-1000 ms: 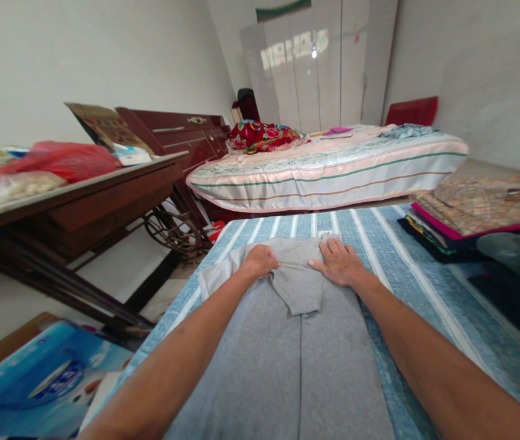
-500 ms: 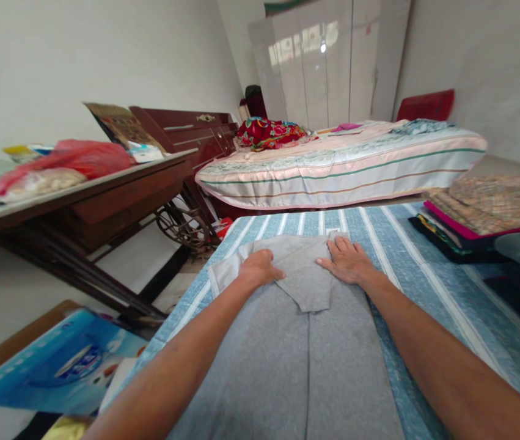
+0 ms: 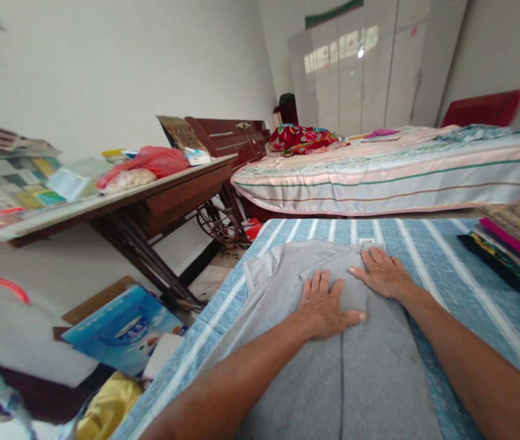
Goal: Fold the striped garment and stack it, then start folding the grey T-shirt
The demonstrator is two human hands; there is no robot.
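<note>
A grey short-sleeved shirt (image 3: 305, 373) lies spread on a blue bed cover with white stripes (image 3: 465, 330). One long edge of it is folded over, and a sleeve is turned back across the middle near the top. My left hand (image 3: 326, 305) presses flat on that folded sleeve, fingers spread. At the shirt's upper right, my right hand (image 3: 385, 272) rests flat with its fingers apart, close to a small white tag (image 3: 366, 242). The other sleeve (image 3: 262, 266) sticks out at the upper left.
At right sits a stack of folded clothes (image 3: 511, 247). A table (image 3: 190, 174) with a red plastic bag (image 3: 161, 162) stands at left, a blue carton (image 3: 124, 330) below it. Beyond is a second bed (image 3: 379, 195), with a wardrobe (image 3: 351, 79) behind.
My left hand has let go of the sleeve fabric and moved down and right, now flat on the turned-back sleeve. My right hand stays at the shirt's top. The view has swung left.
</note>
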